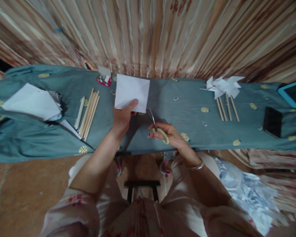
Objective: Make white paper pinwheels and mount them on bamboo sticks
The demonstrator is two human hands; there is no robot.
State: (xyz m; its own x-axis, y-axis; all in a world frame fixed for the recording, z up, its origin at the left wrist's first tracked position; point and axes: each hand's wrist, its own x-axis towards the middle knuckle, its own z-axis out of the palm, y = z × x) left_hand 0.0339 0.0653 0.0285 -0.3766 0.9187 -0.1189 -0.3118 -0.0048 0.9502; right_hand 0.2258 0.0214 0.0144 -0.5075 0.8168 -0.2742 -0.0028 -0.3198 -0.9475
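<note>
A square white sheet of paper (132, 90) with faint crease lines is pinched at its lower edge by my left hand (124, 115), thumb on top. It is held over the cloth-covered table. In my right hand (169, 133) is a pair of scissors (160, 134) with pale green handles, my fingers through the loops. The blades are slightly apart and point up toward the paper's lower right corner, close to it. Whether they touch the paper I cannot tell.
Left lie a stack of white paper (33, 102), wooden sticks (88, 115), a white tube-like stick (79, 112) and a small open box of metal pins (104, 79). Right lie paper pinwheels on sticks (223, 87), a black phone (273, 121) and a blue-framed tablet (294, 94). A curtain (148, 39) hangs behind.
</note>
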